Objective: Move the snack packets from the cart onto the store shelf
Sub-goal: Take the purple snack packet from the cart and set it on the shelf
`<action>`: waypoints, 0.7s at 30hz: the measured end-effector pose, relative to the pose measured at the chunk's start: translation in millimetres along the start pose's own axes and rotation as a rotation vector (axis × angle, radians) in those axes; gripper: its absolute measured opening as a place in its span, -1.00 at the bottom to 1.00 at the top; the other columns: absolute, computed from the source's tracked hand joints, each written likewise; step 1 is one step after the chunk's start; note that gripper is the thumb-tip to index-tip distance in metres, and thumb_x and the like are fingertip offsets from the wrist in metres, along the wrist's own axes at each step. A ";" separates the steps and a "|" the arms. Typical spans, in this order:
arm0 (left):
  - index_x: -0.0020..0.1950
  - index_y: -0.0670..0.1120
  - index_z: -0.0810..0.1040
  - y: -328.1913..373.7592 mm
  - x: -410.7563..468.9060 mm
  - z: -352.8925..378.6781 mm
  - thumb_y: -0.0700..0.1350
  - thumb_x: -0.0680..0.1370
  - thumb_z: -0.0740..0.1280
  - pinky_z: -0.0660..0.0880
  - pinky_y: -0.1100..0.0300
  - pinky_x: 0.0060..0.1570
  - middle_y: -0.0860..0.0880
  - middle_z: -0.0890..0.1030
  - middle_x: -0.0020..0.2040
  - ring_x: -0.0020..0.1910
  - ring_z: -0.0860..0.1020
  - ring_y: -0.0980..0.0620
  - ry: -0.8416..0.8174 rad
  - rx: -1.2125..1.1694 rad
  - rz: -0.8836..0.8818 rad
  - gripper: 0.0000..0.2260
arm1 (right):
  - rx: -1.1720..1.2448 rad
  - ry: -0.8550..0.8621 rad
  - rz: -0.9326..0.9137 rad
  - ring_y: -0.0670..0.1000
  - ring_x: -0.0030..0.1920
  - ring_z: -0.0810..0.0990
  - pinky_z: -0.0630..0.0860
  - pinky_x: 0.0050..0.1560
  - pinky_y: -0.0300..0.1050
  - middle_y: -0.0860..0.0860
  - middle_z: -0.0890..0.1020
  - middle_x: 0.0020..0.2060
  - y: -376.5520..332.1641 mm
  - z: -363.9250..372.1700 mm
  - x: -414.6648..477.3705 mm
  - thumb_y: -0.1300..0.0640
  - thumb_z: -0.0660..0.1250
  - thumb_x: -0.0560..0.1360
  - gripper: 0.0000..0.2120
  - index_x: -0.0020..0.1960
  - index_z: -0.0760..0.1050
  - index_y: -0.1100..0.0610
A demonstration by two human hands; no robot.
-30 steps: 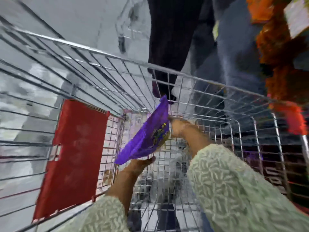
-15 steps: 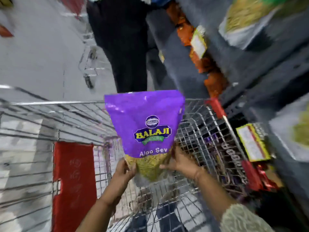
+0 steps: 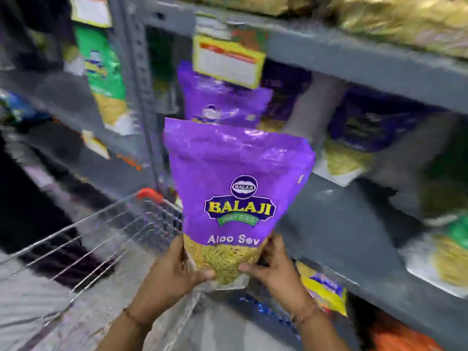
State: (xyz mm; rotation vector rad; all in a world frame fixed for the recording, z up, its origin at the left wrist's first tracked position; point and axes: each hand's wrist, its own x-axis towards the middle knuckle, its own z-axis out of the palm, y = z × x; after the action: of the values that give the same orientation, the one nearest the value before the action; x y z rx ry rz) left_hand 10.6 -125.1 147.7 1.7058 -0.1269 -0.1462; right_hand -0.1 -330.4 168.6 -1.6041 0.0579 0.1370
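A purple Balaji Aloo Sev snack packet [image 3: 235, 183] stands upright in front of me, held at its clear bottom by both hands. My left hand [image 3: 174, 277] grips its lower left corner, my right hand [image 3: 276, 272] its lower right. The packet is in the air before the grey store shelf [image 3: 336, 224], above the near corner of the wire cart [image 3: 106, 234]. Behind it, on the shelf, stands another purple packet [image 3: 222, 102] of the same kind.
A grey upright post [image 3: 141, 97] divides the shelving. Green and yellow packets [image 3: 106, 79] stand to its left, more purple packets [image 3: 367, 130] to the right. A yellow price tag [image 3: 228, 62] hangs from the upper shelf edge. A dark-clothed person [image 3: 30, 203] stands left of the cart.
Both hands have lifted the purple packet out of the cart and turned it upright. My view has swung right from the cart to the shelf, and the packet is now close to it.
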 end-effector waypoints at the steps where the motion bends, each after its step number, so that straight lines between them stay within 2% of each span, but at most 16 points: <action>1: 0.12 -0.03 0.44 3.3 4.5 22.1 0.35 -0.05 0.50 0.51 0.44 -0.05 0.29 0.67 -0.07 -0.06 0.59 0.34 -0.036 -0.022 0.018 -0.14 | 0.004 0.033 -0.012 -0.24 -0.13 0.61 0.53 -0.13 -0.33 -0.06 0.60 -0.08 -1.5 -21.3 -9.6 0.25 0.50 0.09 -0.45 -0.02 0.32 0.06; 3: 0.20 -0.04 0.40 10.9 13.7 64.2 0.32 -0.02 0.52 0.49 0.44 0.00 0.32 0.65 -0.01 -0.02 0.56 0.35 -0.121 -0.042 0.037 -0.11 | -0.010 0.112 -0.038 -0.27 -0.16 0.59 0.51 -0.17 -0.36 -0.07 0.59 -0.11 -0.6 -60.2 -26.2 0.32 0.49 0.12 -0.49 -0.05 0.33 0.07; 5: 0.13 0.06 0.42 17.9 26.0 95.6 0.32 -0.01 0.51 0.50 0.39 0.04 0.29 0.65 0.00 0.01 0.56 0.31 -0.205 -0.028 0.052 -0.21 | -0.037 0.202 -0.068 -0.28 -0.15 0.58 0.52 -0.14 -0.34 -0.07 0.58 -0.10 1.4 -93.1 -35.8 0.37 0.51 0.15 -0.48 -0.05 0.34 0.06; 8: 0.11 0.13 0.41 29.8 55.8 134.8 0.28 -0.02 0.54 0.50 0.27 0.10 0.16 0.63 0.05 0.05 0.55 0.22 -0.290 -0.006 0.076 -0.25 | -0.084 0.309 -0.106 -0.10 0.01 0.58 0.55 0.05 -0.03 -0.07 0.59 -0.03 -0.7 -134.2 -38.9 0.17 0.55 0.12 -0.45 -0.01 0.33 -0.02; 11: 0.13 0.09 0.39 41.1 89.8 158.9 0.10 0.01 0.55 0.50 0.41 0.00 0.06 0.56 0.09 -0.03 0.55 0.32 -0.371 -0.023 0.077 -0.27 | -0.109 0.388 -0.110 0.03 0.08 0.57 0.51 0.14 0.12 -0.10 0.59 0.00 -0.4 -160.5 -22.0 0.16 0.56 0.15 -0.45 -0.02 0.32 -0.10; 14: 0.23 -0.04 0.34 47.6 126.1 175.6 -0.02 0.06 0.52 0.53 0.43 -0.08 -0.03 0.54 0.10 -0.03 0.53 0.16 -0.443 -0.008 0.055 -0.22 | -0.118 0.447 -0.113 0.07 0.11 0.56 0.51 0.15 0.10 -0.06 0.59 0.03 -1.1 -174.6 1.8 0.15 0.55 0.18 -0.41 0.04 0.28 -0.14; 17: 0.31 -0.22 0.28 49.1 157.8 188.1 -0.15 0.14 0.47 0.53 0.45 -0.19 -0.09 0.54 0.08 -0.08 0.54 0.16 -0.497 0.029 0.035 -0.22 | -0.074 0.494 -0.110 0.04 0.07 0.56 0.51 0.15 0.08 -0.07 0.58 0.01 1.7 -182.3 23.1 0.20 0.53 0.21 -0.38 0.12 0.27 -0.05; 19: 0.26 -0.22 0.32 47.9 175.6 193.2 -0.14 0.12 0.48 0.53 0.41 -0.20 -0.02 0.57 0.01 -0.14 0.60 0.23 -0.537 0.027 0.024 -0.26 | -0.066 0.521 -0.116 0.03 0.03 0.55 0.51 0.11 0.02 -0.11 0.57 -0.03 3.9 -186.4 35.8 0.27 0.51 0.24 -0.43 0.08 0.27 -0.05; 21: 0.19 -0.14 0.35 46.0 189.1 195.4 -0.08 0.08 0.48 0.54 0.39 -0.17 -0.02 0.57 0.00 -0.13 0.61 0.25 -0.555 0.009 0.011 -0.29 | -0.062 0.547 -0.115 0.02 0.01 0.56 0.51 0.04 -0.06 -0.07 0.58 -0.02 6.6 -188.2 46.0 0.27 0.50 0.25 -0.45 0.06 0.27 -0.04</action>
State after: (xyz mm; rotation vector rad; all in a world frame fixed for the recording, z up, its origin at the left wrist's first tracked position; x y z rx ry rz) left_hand 163.7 -354.0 162.0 1.6350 -0.5485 -0.6099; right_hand 54.5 -516.3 162.5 -1.6627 0.3861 -0.3950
